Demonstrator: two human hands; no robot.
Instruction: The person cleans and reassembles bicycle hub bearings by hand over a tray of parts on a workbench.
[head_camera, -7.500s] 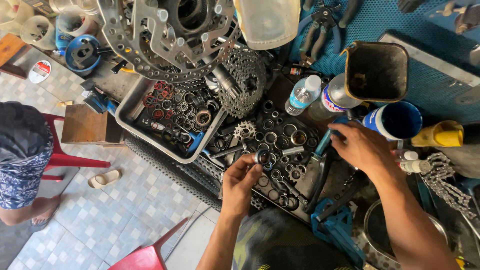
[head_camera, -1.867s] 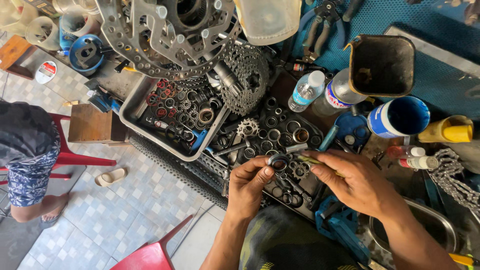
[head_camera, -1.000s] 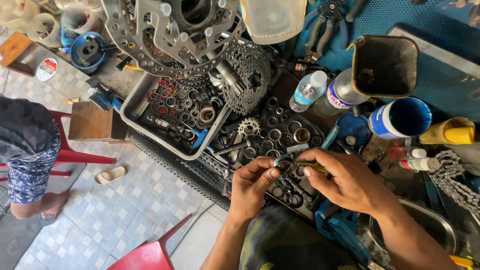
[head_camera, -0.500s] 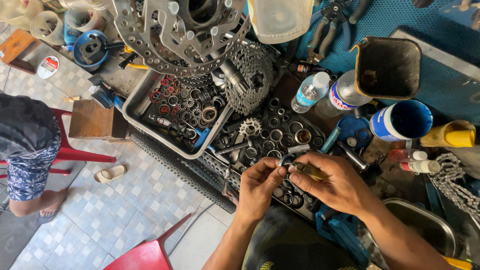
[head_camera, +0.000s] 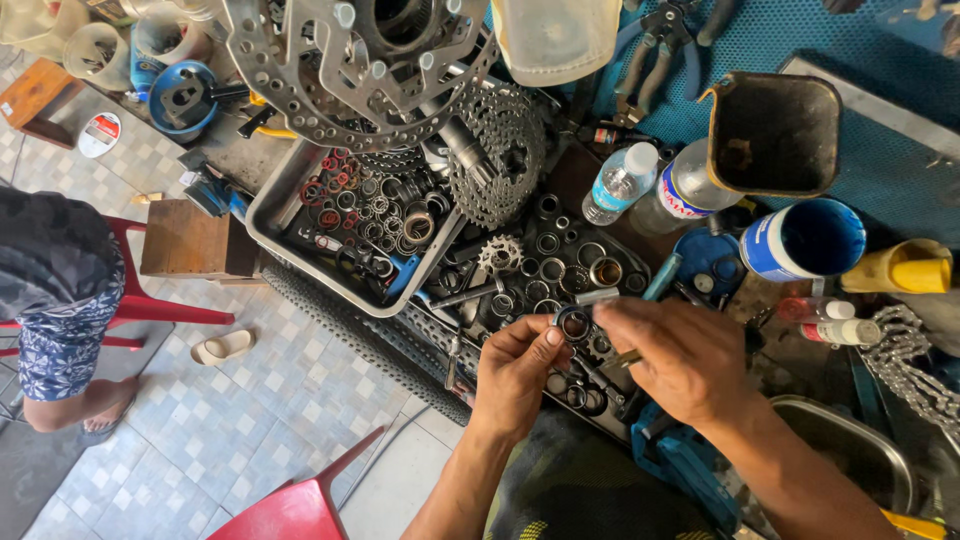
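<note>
Down over the cluttered worktop (head_camera: 890, 170), we see the left hand (head_camera: 515, 375) pinching a small dark metal ring (head_camera: 574, 323) between thumb and fingertips, closed on its rim, just above a flat black tray of bearings and rings (head_camera: 560, 270). The right hand (head_camera: 680, 355) sits close beside it, fingers curled around a thin brass-coloured tool (head_camera: 626, 357) whose tip points toward the ring; we cannot tell whether the tip touches it. Behind the hands lie a small sprocket (head_camera: 500, 253) and a large cassette of cogs (head_camera: 497, 155), with a grey metal tray of mixed seals and washers (head_camera: 290, 190) to the left. A clear water bottle (head_camera: 620, 183), a black square tub (head_camera: 775, 133) and a blue can (head_camera: 803, 240) crowd the right side. A knobby tyre (head_camera: 350, 335) runs along the worktop's near edge, and a seated person's leg (head_camera: 60, 300) shows at far left.
</note>
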